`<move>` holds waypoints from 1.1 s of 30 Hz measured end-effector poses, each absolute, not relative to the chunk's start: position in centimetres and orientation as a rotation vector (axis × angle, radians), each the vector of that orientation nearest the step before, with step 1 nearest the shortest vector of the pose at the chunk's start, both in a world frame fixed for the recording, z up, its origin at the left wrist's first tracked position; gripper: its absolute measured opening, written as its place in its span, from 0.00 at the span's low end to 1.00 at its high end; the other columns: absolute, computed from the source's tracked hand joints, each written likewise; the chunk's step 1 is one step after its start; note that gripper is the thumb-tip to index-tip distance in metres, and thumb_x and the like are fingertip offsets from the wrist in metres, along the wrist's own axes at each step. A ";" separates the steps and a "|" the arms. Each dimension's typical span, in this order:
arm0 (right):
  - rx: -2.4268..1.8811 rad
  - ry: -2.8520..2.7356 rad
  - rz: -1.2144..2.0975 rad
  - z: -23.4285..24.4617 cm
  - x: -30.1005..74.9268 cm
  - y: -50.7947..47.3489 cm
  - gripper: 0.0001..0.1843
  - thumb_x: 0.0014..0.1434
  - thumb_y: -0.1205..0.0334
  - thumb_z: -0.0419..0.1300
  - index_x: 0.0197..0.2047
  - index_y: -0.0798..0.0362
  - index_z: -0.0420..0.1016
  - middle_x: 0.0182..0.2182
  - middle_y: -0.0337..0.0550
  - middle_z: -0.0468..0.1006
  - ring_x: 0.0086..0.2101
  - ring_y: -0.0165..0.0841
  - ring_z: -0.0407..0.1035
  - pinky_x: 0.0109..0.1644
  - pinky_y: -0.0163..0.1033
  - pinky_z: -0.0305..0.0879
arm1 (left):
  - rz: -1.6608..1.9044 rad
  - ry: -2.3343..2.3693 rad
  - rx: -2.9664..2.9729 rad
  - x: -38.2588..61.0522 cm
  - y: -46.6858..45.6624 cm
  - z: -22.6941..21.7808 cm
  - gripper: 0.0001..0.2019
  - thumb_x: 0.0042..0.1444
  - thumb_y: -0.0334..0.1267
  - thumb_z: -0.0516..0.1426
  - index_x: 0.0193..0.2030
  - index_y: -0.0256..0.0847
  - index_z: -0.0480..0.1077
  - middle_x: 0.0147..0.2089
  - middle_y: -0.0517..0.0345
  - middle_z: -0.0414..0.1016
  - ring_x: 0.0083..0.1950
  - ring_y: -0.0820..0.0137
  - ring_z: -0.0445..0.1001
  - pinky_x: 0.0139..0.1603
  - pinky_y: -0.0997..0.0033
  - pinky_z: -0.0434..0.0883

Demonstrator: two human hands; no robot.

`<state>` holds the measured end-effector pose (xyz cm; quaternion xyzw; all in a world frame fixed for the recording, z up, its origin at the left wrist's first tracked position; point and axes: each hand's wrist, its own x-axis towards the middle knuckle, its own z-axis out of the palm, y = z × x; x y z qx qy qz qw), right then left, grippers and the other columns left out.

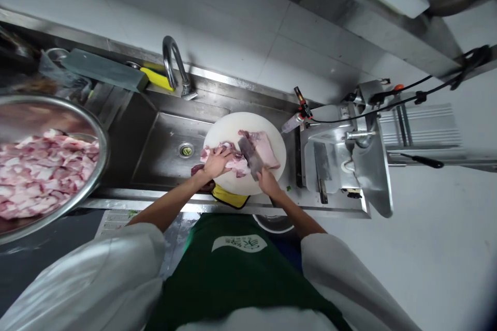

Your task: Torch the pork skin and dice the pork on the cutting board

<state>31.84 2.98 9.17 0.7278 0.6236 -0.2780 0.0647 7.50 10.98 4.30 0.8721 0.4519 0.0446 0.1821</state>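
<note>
A round white cutting board (233,126) rests over the right side of a steel sink (163,139). Pale pink raw meat (266,147) lies on it, a large slab at the right and smaller cut pieces at the left. My left hand (216,162) presses down on the cut pieces, fingers curled over them. My right hand (267,181) grips the handle of a cleaver (250,155), whose dark blade rests on the meat between slab and pieces.
A big steel bowl (101,163) full of cut meat stands at the left. A faucet (173,64) rises behind the sink. A metal slicing machine (361,155) sits right of the board. A yellow cloth (230,197) lies under the board's near edge.
</note>
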 end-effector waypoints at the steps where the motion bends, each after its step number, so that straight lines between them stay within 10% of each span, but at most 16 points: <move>1: 2.168 1.840 -0.833 9.3 32.7 0.5 0.18 0.75 0.62 0.48 0.59 0.60 0.71 0.47 0.61 0.82 0.50 0.46 0.78 0.52 0.43 0.69 | 0.122 1.270 2.466 7.3 10.7 4.2 0.24 0.60 0.44 0.65 0.63 0.49 0.72 0.66 0.45 0.71 0.69 0.46 0.60 0.69 0.39 0.57; 14: 2.277 1.924 -0.635 16.2 33.1 0.3 0.19 0.77 0.58 0.43 0.58 0.57 0.69 0.41 0.57 0.82 0.44 0.47 0.78 0.46 0.43 0.66 | 0.195 1.230 2.434 6.5 8.0 2.9 0.23 0.58 0.36 0.63 0.61 0.50 0.75 0.63 0.48 0.73 0.66 0.46 0.62 0.71 0.40 0.55; 33: 2.061 1.566 -0.851 10.0 34.1 -11.2 0.13 0.78 0.61 0.44 0.57 0.56 0.66 0.40 0.53 0.82 0.43 0.42 0.80 0.40 0.38 0.62 | 0.365 1.418 2.248 4.6 8.4 3.3 0.19 0.57 0.38 0.62 0.57 0.42 0.74 0.58 0.43 0.75 0.64 0.48 0.67 0.69 0.47 0.64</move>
